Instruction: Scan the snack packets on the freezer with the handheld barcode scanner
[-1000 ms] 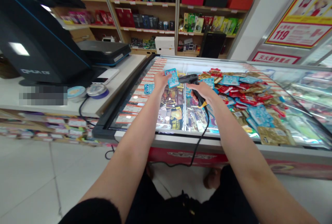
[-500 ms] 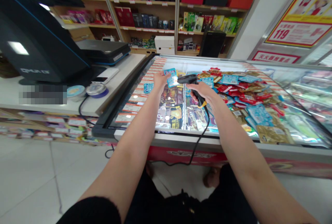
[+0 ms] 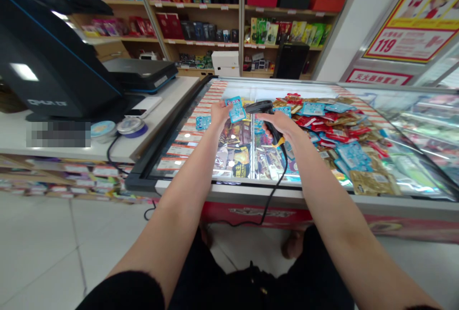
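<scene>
Between the fingers of my left hand (image 3: 219, 112) is a small blue snack packet (image 3: 235, 109), held by its left edge over the glass-topped freezer. My right hand (image 3: 278, 123) wraps round the handle of a black barcode scanner (image 3: 259, 106), whose head points left at the packet, close beside it. The scanner's cord (image 3: 276, 188) hangs down over the freezer's front edge. Another blue packet (image 3: 203, 122) lies on the glass to the left of my left hand. A heap of red, gold and blue packets (image 3: 333, 130) spreads over the glass to the right.
On the counter at the left stand a black till terminal (image 3: 53, 61), a flat black scale (image 3: 143, 73), a white phone-like device (image 3: 147, 107) and round tubs (image 3: 132, 127). The freezer's dark frame (image 3: 143, 166) borders the glass. Stocked shelves (image 3: 201, 4) rise behind.
The bright spot of light on the held packet is gone, and its blue face shows evenly. Both hands keep nearly the same places; the whole view has shifted slightly.
</scene>
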A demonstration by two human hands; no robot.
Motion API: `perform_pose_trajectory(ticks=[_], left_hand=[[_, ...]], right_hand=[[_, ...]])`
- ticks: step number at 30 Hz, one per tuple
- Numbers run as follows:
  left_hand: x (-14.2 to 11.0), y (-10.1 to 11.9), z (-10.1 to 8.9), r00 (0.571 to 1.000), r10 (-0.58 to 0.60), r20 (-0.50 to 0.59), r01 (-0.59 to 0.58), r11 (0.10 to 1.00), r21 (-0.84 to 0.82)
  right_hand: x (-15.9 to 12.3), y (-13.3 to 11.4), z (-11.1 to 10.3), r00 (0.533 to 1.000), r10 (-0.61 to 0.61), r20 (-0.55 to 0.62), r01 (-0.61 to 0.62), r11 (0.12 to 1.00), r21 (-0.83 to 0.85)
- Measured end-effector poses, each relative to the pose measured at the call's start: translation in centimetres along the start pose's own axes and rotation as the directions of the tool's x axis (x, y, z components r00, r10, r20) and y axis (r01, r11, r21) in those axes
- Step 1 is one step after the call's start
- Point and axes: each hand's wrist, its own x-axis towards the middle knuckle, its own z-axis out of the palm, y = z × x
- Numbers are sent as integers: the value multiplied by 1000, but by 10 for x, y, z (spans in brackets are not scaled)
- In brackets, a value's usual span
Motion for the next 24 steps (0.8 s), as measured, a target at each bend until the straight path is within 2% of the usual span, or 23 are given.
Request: perform_pose_trajectory(ticks=[4, 7, 10, 14, 16, 19, 22, 24], left_hand=[[-7, 8, 8, 998, -53, 25, 54, 998, -35], [-12, 19, 23, 996, -64, 58, 66, 997, -41], [-18, 31, 53, 988, -65, 140, 73, 996, -51], [-25, 42, 110, 960, -23, 278, 48, 995, -84], [-29, 45, 138, 954, 28, 300, -11, 998, -58], [-36, 47, 166, 934, 157, 322, -201, 973, 109], [-44, 45, 176, 870, 245, 427, -394, 867, 305], [-49, 43, 177, 831, 253, 495, -467, 802, 373]], right_hand=[[-7, -6, -24, 997, -62, -55, 68, 993, 99], [-14, -11, -51, 986, -81, -146, 107, 978, 177], [-22, -16, -81, 967, -84, -242, 137, 968, 212], [-31, -18, -111, 924, -132, -358, 219, 952, 215], [-34, -17, -121, 899, -159, -408, 259, 945, 201], [-33, -13, -130, 876, -184, -446, 298, 933, 201], [-32, -7, -134, 877, -183, -444, 314, 918, 242], [-32, -5, -134, 884, -163, -439, 298, 919, 259]])
